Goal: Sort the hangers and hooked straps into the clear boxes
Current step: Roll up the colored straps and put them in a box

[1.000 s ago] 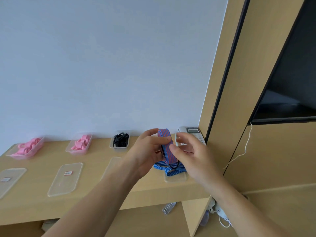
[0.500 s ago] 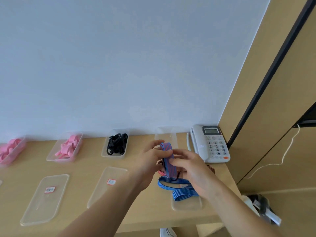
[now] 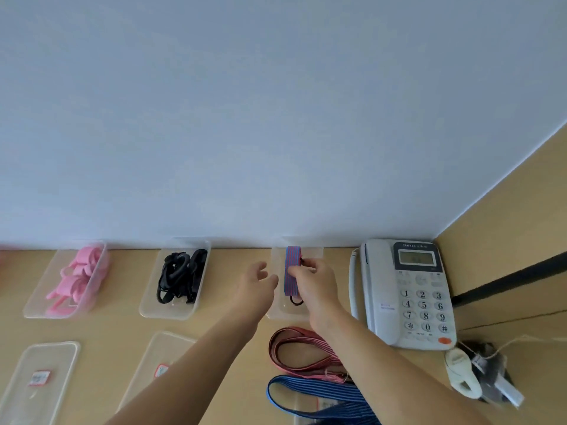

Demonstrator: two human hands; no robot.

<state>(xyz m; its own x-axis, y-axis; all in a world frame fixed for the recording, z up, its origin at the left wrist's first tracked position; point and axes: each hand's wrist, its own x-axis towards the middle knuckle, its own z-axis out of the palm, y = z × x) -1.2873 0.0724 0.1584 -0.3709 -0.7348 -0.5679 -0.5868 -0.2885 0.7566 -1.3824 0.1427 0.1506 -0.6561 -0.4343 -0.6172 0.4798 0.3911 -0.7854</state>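
Head view, as I saw it from my remote station. My right hand (image 3: 313, 279) was closed in a pinch on a folded blue-and-red striped strap (image 3: 292, 271), thumb and fingers gripping its right edge near the upper end; the strap hung lengthwise inside the rightmost clear box (image 3: 297, 279) at the back of the wooden desk (image 3: 122, 326), its dark hook (image 3: 296, 300) showing just below the folded band, and I could not tell whether it touched the box floor. My left hand (image 3: 256, 283) held nothing, fingers loosely spread and slightly curled, just beside the strap and the box's left wall. To the left stood a second clear box (image 3: 176, 280) containing black hangers (image 3: 179, 276), and further left a third clear box (image 3: 66, 282) containing pink hangers (image 3: 76, 279). Nearer to me, a red striped strap (image 3: 302, 352) lay looped on the desk, touching a blue striped strap (image 3: 319, 397) that lay partly over a clear lid (image 3: 310, 407). Two more clear lids with small labels (image 3: 159, 363) (image 3: 38, 378) lay flat on the desk in front of the left boxes. A grey desk telephone (image 3: 405, 292) stood just right of the rightmost box, against the pale wall (image 3: 276, 118).
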